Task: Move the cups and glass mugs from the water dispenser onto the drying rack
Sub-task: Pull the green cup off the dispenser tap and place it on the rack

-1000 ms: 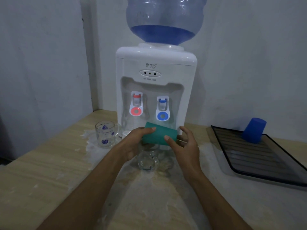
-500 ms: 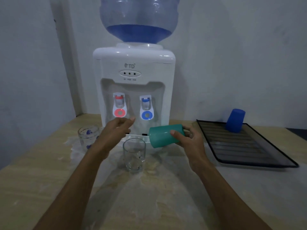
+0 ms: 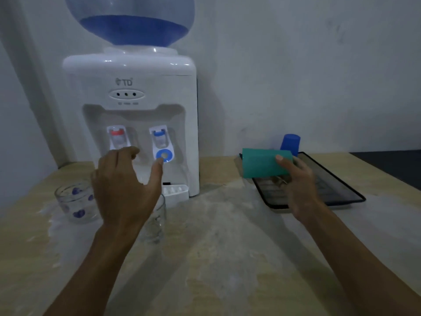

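My right hand (image 3: 298,179) grips a teal plastic cup (image 3: 262,163), lying sideways in the air over the near left corner of the black drying rack (image 3: 341,185). A blue cup (image 3: 290,143) stands upside down at the back of the rack. My left hand (image 3: 124,185) hovers open in front of the white water dispenser (image 3: 129,124), fingers spread, just above a clear glass mug (image 3: 157,222) that it partly hides. A second glass mug with purple flowers (image 3: 76,201) stands to its left on the counter.
The dispenser's white drip tray (image 3: 176,193) juts out at its base. A large blue water bottle (image 3: 129,19) sits on top. The pale wooden counter (image 3: 227,258) stretches toward me, with walls close at the left and back.
My right hand has carried the teal cup rightward from in front of the dispenser to over the rack. My left hand let go of it and stays near the taps.
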Demonstrator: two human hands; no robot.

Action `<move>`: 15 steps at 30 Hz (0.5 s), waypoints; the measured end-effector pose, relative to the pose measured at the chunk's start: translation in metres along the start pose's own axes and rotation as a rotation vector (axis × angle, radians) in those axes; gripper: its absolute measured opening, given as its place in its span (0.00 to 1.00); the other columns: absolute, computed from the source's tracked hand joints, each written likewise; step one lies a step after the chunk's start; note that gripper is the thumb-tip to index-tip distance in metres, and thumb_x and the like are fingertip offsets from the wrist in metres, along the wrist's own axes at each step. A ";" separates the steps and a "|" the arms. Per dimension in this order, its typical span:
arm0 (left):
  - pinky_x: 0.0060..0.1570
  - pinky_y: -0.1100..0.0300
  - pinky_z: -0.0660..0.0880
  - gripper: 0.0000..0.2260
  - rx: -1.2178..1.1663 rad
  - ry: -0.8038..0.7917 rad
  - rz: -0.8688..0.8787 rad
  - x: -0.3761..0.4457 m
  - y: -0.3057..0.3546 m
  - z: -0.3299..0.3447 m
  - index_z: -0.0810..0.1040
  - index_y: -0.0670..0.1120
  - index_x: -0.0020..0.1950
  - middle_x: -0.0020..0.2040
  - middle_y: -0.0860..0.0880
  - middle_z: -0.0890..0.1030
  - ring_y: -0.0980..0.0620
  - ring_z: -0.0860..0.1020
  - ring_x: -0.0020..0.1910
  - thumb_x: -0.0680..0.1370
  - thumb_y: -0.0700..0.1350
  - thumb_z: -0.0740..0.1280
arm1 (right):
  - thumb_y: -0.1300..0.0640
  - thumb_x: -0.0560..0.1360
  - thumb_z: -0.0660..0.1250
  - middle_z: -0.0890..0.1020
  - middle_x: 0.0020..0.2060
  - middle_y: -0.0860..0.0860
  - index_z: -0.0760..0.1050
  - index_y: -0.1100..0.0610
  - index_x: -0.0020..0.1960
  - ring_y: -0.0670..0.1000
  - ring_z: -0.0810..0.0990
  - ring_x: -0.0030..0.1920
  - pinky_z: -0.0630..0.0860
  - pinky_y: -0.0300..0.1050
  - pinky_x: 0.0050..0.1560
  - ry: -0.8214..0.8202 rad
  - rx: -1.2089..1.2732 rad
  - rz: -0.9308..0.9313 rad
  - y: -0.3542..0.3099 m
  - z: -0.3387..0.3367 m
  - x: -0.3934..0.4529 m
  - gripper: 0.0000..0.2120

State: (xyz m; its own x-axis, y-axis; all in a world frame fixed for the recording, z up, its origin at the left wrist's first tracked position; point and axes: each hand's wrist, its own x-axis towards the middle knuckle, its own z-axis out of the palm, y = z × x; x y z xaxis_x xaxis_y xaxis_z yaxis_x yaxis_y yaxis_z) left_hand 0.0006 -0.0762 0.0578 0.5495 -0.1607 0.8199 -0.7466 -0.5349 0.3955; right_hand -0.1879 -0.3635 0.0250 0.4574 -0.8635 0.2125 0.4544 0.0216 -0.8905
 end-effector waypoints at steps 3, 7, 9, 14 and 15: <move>0.59 0.50 0.76 0.20 -0.262 -0.068 0.225 -0.023 0.032 0.014 0.79 0.40 0.62 0.57 0.42 0.81 0.45 0.78 0.56 0.78 0.54 0.70 | 0.57 0.76 0.75 0.83 0.61 0.57 0.77 0.61 0.69 0.53 0.85 0.57 0.83 0.47 0.51 0.058 -0.014 -0.045 -0.005 -0.017 0.006 0.23; 0.68 0.61 0.72 0.26 -0.387 -0.545 0.375 -0.066 0.063 0.041 0.73 0.48 0.72 0.69 0.50 0.76 0.54 0.73 0.67 0.79 0.60 0.69 | 0.59 0.74 0.78 0.82 0.63 0.60 0.74 0.58 0.70 0.58 0.85 0.61 0.85 0.51 0.54 0.124 -0.056 -0.108 -0.015 -0.034 0.021 0.26; 0.75 0.64 0.61 0.33 -0.321 -0.736 0.469 -0.083 0.061 0.055 0.65 0.53 0.80 0.79 0.54 0.66 0.58 0.65 0.77 0.79 0.66 0.64 | 0.60 0.73 0.79 0.82 0.62 0.61 0.74 0.57 0.70 0.58 0.85 0.60 0.85 0.48 0.50 0.145 -0.097 -0.139 -0.020 -0.038 0.035 0.28; 0.76 0.68 0.56 0.35 -0.296 -0.893 0.476 -0.096 0.052 0.068 0.59 0.56 0.83 0.83 0.58 0.59 0.62 0.59 0.79 0.80 0.71 0.58 | 0.59 0.70 0.81 0.81 0.61 0.58 0.75 0.50 0.69 0.55 0.84 0.57 0.84 0.48 0.51 0.100 -0.444 -0.234 -0.021 -0.027 0.084 0.30; 0.74 0.69 0.56 0.34 -0.292 -0.892 0.475 -0.096 0.051 0.068 0.61 0.56 0.82 0.82 0.58 0.61 0.61 0.60 0.78 0.80 0.71 0.57 | 0.61 0.71 0.81 0.80 0.60 0.57 0.75 0.51 0.69 0.55 0.83 0.57 0.83 0.45 0.49 0.069 -0.534 -0.246 -0.021 -0.022 0.095 0.30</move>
State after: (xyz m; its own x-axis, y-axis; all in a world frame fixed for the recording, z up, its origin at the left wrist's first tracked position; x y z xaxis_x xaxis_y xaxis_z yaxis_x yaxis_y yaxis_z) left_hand -0.0647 -0.1450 -0.0284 0.1649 -0.9174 0.3622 -0.9539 -0.0549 0.2952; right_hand -0.1709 -0.4569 0.0547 0.3280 -0.8422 0.4280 0.0850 -0.4249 -0.9013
